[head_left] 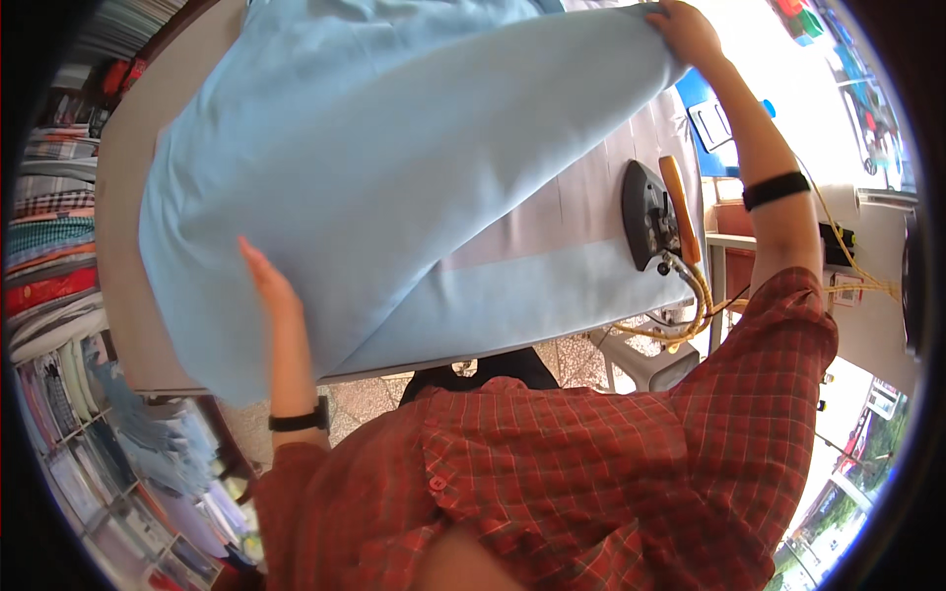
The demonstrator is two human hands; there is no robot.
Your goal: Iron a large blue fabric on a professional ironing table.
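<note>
A large light blue cloth [384, 177] is spread over the padded table and hangs past its near left edge. My right hand [690, 37], arm stretched out to the far right, has its fingers closed on the cloth's far right corner. The cloth runs taut from there toward the near left, with a long diagonal edge. My left hand [274, 281] is at the left part of the cloth, fingers stretched out and holding nothing; it is slightly blurred. Whether its palm presses on the fabric is hard to see.
An iron [647, 215] with a wooden handle [680, 209] rests at the table's right end, joined to a yellow hose [702, 300]. Stacks of folded clothes [54, 236] line the left side. A pale stool [645, 360] stands below the near right edge.
</note>
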